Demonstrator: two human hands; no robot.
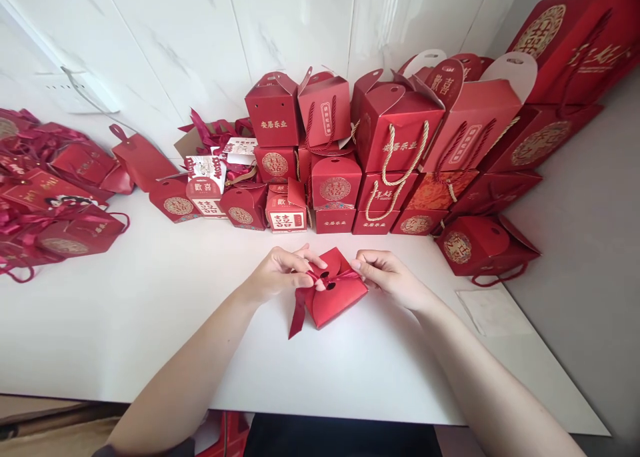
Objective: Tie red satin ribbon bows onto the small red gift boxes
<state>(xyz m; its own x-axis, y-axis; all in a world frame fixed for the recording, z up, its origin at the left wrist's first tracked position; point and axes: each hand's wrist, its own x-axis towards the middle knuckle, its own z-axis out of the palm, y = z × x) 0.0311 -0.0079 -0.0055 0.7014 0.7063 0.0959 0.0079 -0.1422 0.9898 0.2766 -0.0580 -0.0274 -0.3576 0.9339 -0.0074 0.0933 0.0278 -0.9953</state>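
Note:
A small red gift box stands on the white table in front of me, its rounded top flaps folded together. A dark red ribbon runs through the holes in the flaps and hangs down on the left side. My left hand pinches the ribbon at the box's top left. My right hand pinches the other ribbon end at the top right. Both hands touch the box's top.
Several red gift boxes with gold characters are stacked along the tiled wall behind. Flat red boxes and ribbons lie heaped at the left. Large red bags stand at the right. A thin white sheet lies near the table's right edge.

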